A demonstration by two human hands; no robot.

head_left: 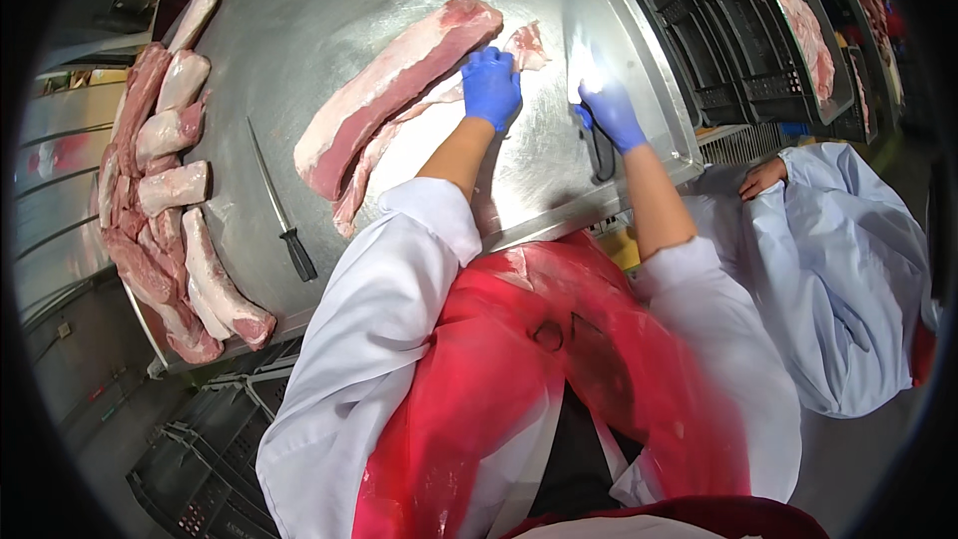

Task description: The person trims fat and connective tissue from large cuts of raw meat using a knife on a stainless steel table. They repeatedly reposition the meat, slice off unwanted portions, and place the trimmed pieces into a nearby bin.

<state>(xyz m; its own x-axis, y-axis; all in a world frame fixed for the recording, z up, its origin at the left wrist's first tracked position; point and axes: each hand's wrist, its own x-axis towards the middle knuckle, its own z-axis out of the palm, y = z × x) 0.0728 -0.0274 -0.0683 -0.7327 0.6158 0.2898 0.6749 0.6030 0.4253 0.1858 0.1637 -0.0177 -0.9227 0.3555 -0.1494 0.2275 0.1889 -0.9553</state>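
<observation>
A long slab of pale fat and pink meat lies aslant on the metal work table. Along its right side runs a thin strip of meat trimming, its far end spread out past the slab. My left hand, in a blue glove, is closed on that strip beside the slab's far end; its fingertips are partly hidden. My blue-gloved right hand grips the black handle of a knife near the table's right side. Glare washes out part of the blade, which points away from me.
A sharpening steel with a black handle lies left of the slab. Several meat pieces are heaped along the left edge. Black crates holding meat stand beyond the right edge. Another person in a white coat is at the right.
</observation>
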